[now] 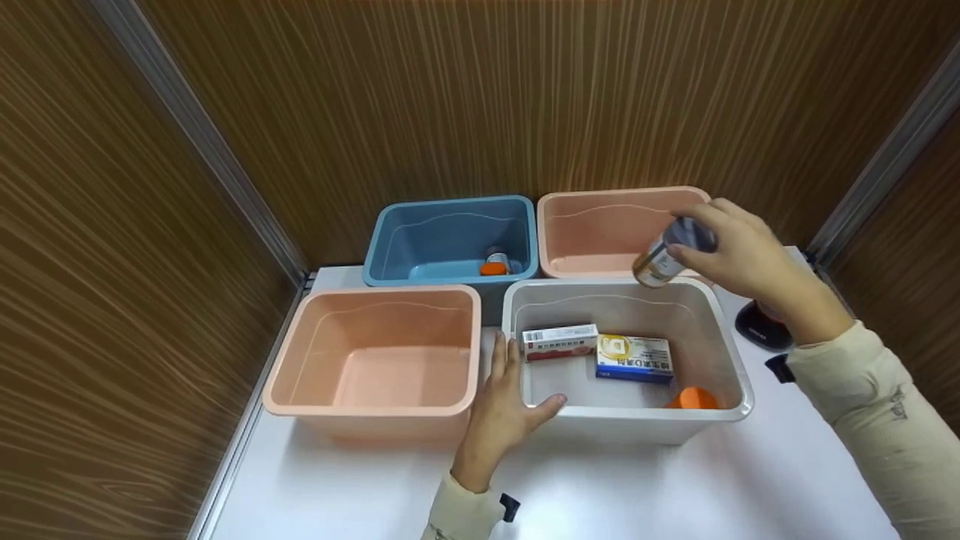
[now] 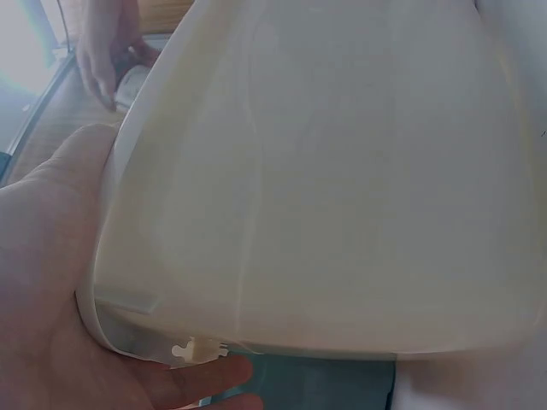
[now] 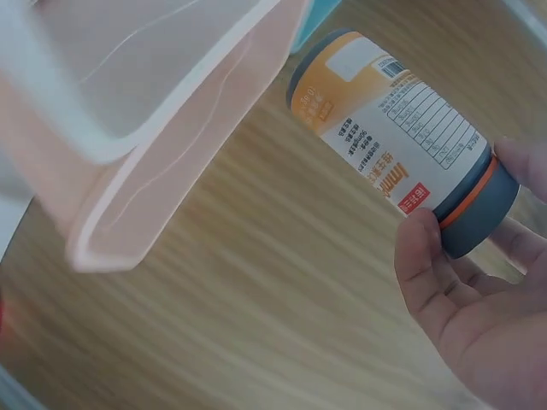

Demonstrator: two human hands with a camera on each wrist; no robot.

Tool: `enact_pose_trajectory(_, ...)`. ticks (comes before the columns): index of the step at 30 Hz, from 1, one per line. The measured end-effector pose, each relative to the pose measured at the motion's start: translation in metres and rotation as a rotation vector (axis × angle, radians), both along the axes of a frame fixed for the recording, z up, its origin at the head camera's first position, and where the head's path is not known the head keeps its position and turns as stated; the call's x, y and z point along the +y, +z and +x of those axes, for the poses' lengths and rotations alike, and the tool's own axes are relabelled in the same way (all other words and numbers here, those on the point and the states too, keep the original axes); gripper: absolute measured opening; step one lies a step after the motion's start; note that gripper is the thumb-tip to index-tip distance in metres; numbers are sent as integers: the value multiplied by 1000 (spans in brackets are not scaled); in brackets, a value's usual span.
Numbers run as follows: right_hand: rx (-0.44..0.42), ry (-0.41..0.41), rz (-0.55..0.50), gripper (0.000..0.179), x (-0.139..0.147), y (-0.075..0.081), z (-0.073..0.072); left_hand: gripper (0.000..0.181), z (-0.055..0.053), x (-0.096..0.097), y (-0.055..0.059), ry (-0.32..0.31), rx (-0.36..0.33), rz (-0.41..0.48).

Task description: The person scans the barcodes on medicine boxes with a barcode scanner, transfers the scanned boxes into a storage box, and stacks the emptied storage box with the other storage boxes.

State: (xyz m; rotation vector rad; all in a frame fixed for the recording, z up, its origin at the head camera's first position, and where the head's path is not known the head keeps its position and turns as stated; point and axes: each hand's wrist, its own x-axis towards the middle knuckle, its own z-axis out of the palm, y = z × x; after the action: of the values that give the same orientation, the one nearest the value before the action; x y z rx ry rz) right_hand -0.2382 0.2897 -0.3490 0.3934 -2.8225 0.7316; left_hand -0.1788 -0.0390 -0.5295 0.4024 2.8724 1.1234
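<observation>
By its dark grey cap, my right hand point(image 1: 742, 247) grips an orange-and-white supplement bottle point(image 3: 397, 128). In the head view the bottle is tilted above the back rim of the white bin point(image 1: 615, 425), its base pointing down and left. My left hand point(image 1: 501, 420) lies against that bin's front left corner, fingers straight along the side and thumb spread at the front rim. Inside the white bin are a white-and-red medicine box point(image 1: 560, 343), a yellow-and-blue vitamin D box point(image 1: 634, 360) and an orange cap point(image 1: 694, 398), whose lower part is hidden by the front wall.
A pink bin point(image 1: 371, 411) stands left of the white one. Behind are a blue bin point(image 1: 450, 283), holding an orange-capped bottle point(image 1: 495, 264), and another pink bin point(image 1: 622, 199). A black round object point(image 1: 761, 330) sits at the right, partly behind my right arm. Wood-grain panels point(image 1: 480, 97) enclose the table.
</observation>
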Motion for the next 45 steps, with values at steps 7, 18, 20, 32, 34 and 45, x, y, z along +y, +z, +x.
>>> enact_pose_trajectory(7, 54, 85, 17, 52, -34, 3, -18, 117, 6, 5, 1, -5, 17, -7)
enact_pose_trajectory(18, -40, 200, -30, 50, -98, -3, -54, 118, 25, 7, 2, 31, 12, 9)
enact_pose_trajectory(20, -53, 218, -34, 49, -108, -6, -61, 118, 28, 9, 3, 30, 11, 15)
enact_pose_trajectory(32, -79, 272, 59, 46, -149, -39, -92, 115, 40, 16, 6, 12, 9, -1)
enact_pose_trajectory(34, -48, 273, 143, 44, -155, -45, -96, 115, 40, 15, 5, 9, 23, 0)
enact_pose_trajectory(45, 29, 320, 522, 34, -186, -72, -105, 113, 43, 16, 3, 11, 67, 4)
